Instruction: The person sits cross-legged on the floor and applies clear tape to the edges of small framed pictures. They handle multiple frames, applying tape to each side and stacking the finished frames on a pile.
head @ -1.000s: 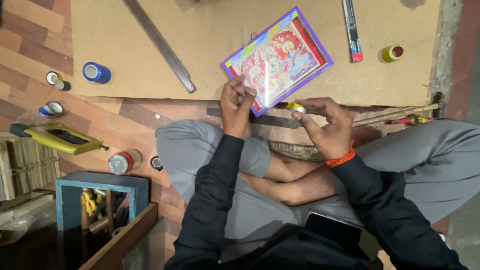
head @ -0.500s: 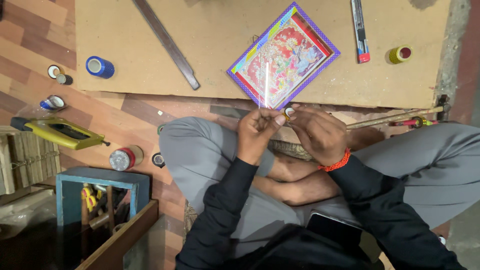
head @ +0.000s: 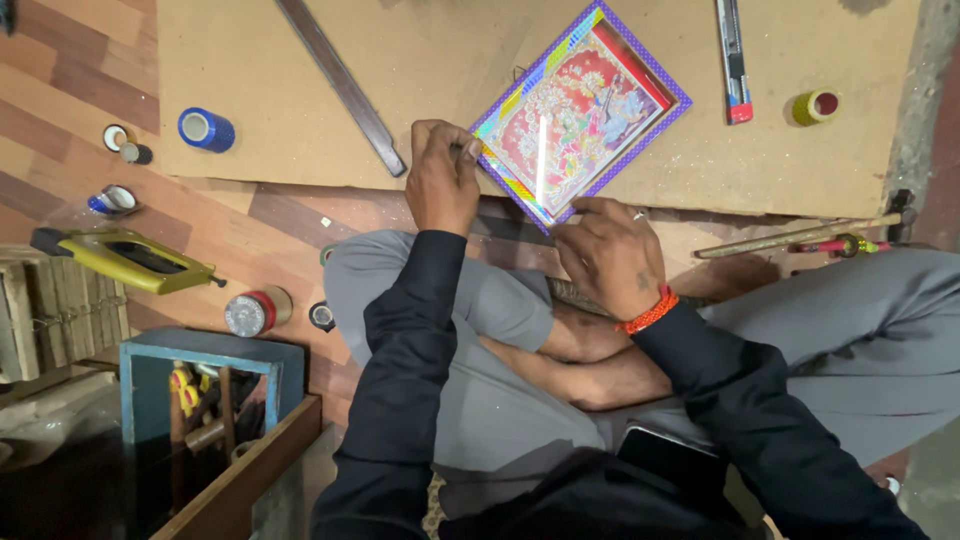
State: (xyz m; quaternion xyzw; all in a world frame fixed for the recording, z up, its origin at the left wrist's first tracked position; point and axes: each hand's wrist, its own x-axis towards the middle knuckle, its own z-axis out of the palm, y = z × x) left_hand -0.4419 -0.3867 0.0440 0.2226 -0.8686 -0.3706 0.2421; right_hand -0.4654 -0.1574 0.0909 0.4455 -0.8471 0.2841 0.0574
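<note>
The framed picture [head: 580, 112] lies flat on a brown board [head: 300, 60] on the floor, turned cornerwise so one corner points back at the person's lap. It is rectangular, with a purple patterned border and an inner strip of shiny multicoloured foil along the two near edges; the middle is a red and pink printed scene with pale figures, too fine to make out. A bright streak of glare runs across the glazing from the near edge upward.

The left hand [head: 442, 180] sits at the frame's near-left edge, curled into a loose fist, thumb and forefinger pinched on something small and dark at the foil strip; what it pinches cannot be told. The right hand [head: 610, 252] rests palm down at the frame's near corner, fingers half bent, fingertips touching the border; whether it holds anything is hidden beneath the palm. An orange band [head: 648, 312] circles that wrist.

Just beyond the left hand a long dark metal bar [head: 340, 85] lies slantwise, its far end cut off by the top edge. Farther left stands a blue tape roll [head: 205, 128]. Beyond the right hand lie a utility knife [head: 733, 60], partly cropped, and a yellow tape roll [head: 815, 105]. The frame's near corner is covered by the right hand.
</note>
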